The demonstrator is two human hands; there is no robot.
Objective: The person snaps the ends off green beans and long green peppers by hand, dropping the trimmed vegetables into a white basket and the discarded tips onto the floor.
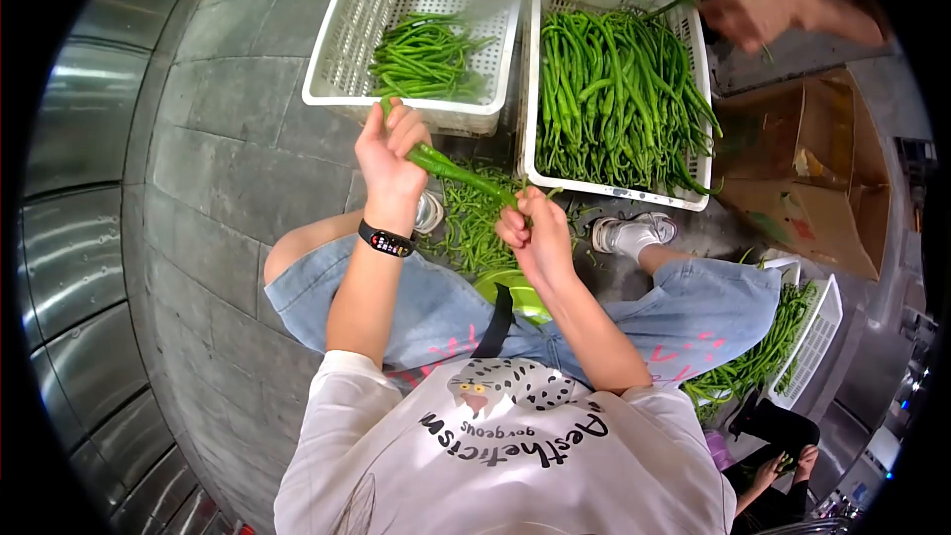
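My left hand and my right hand grip the two ends of one long green pepper, held level above my knees. The left hand closes on its thick end, just in front of a white basket that holds a small heap of green peppers. My right hand pinches the stem end. To the right stands a second white basket, filled with long green peppers. A black band is on my left wrist.
Loose peppers and stems lie on the floor between my feet. Another person's hand reaches over the full basket's far corner. An open cardboard box sits at right, a third basket of peppers beside my right knee. Steel wall at left.
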